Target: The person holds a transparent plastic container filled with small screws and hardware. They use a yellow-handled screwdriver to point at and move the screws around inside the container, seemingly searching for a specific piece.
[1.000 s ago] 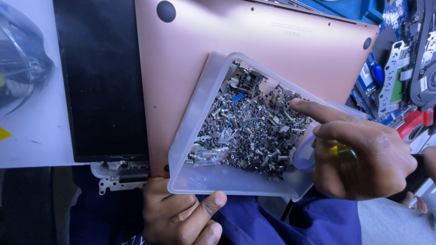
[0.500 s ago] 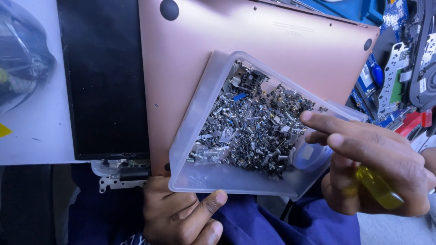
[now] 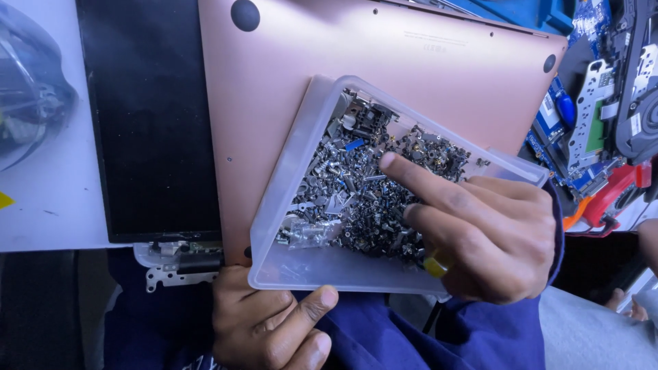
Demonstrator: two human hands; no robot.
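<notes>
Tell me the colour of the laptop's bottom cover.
Rose-gold pink laptop cover, seen in the head view.

Bare hands [image 3: 504,240]; dark blue sleeve at right wrist; blue trousers.

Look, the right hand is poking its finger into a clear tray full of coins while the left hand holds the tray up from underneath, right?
Not quite. The head view shows the clear tray is full of small screws and metal bits, not coins. The rest holds: the right hand pokes its finger into the pile while the left hand holds the tray from underneath.
</notes>
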